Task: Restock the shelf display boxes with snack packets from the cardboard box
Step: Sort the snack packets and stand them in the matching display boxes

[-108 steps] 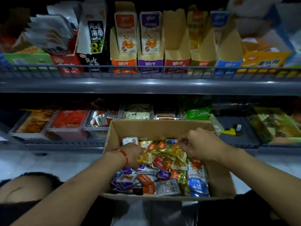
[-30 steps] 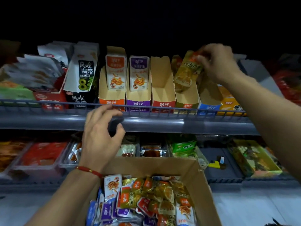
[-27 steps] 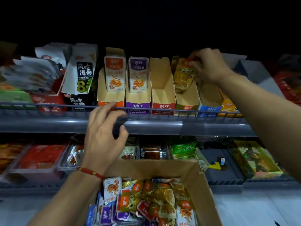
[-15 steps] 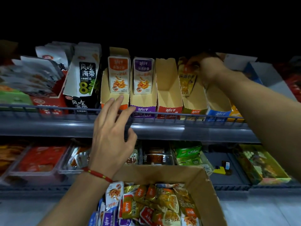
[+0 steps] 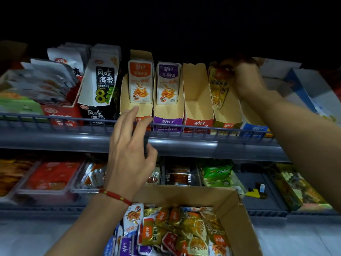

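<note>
The right hand (image 5: 245, 78) is reaching to the upper shelf (image 5: 184, 145) and pinching the top edge of a yellow snack packet (image 5: 218, 87), which is standing tilted inside the yellow display box (image 5: 228, 119), fourth in the row of five open boxes behind the shelf's wire front rail (image 5: 55, 121). The left hand (image 5: 129, 154) is hanging in front of the shelf's front edge, fingers loosely spread and grasping nothing; its forefinger tip is lying over the front lip of the orange display box (image 5: 127, 108) (contact or mere overlap: cannot tell). A red bead bracelet (image 5: 115, 195) is sitting on the left wrist. The orange box is holding an upright orange packet (image 5: 141, 82); the purple display box (image 5: 168, 119) beside it is holding an upright purple packet (image 5: 168, 84); the red display box (image 5: 198, 108) between purple and yellow is showing only bare cardboard inside. The blue display box (image 5: 255, 127) is standing at the row's right end, mostly hidden by the right forearm. The cardboard box (image 5: 238, 215) is sitting open below the shelf, near the bottom edge of view, with mixed snack packets (image 5: 184, 230) heaped inside.
</note>
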### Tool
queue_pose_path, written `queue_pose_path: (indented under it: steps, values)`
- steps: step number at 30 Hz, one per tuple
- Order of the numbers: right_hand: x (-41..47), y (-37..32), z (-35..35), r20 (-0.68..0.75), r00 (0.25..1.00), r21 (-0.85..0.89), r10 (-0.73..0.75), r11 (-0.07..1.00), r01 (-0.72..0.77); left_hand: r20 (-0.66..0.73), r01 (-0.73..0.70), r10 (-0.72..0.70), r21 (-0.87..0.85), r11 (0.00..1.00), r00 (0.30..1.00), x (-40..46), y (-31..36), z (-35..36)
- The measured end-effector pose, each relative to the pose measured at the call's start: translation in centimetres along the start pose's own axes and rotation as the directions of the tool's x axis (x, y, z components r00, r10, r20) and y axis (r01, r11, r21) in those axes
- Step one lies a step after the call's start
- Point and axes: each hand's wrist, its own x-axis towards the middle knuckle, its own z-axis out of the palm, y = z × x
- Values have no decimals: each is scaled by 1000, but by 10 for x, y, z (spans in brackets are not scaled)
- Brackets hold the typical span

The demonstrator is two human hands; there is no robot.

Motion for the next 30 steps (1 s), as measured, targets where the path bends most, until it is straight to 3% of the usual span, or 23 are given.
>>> queue_pose_path:
  steps: [18,24,30]
  values:
    - [-8,-1,-3,45,999,-125,-1,992,7,31,10,-10,-6,1000,999,-10,4,-3]
    - [-27,-5,-20,-10,987,-187,-159,970,155,22,-33,33,23,999,999,-15,4,-1]
    - [-98,-30,-47,-28,949,-102,-314,945,310,18,-162,163,-30,986,986,-43,14,4]
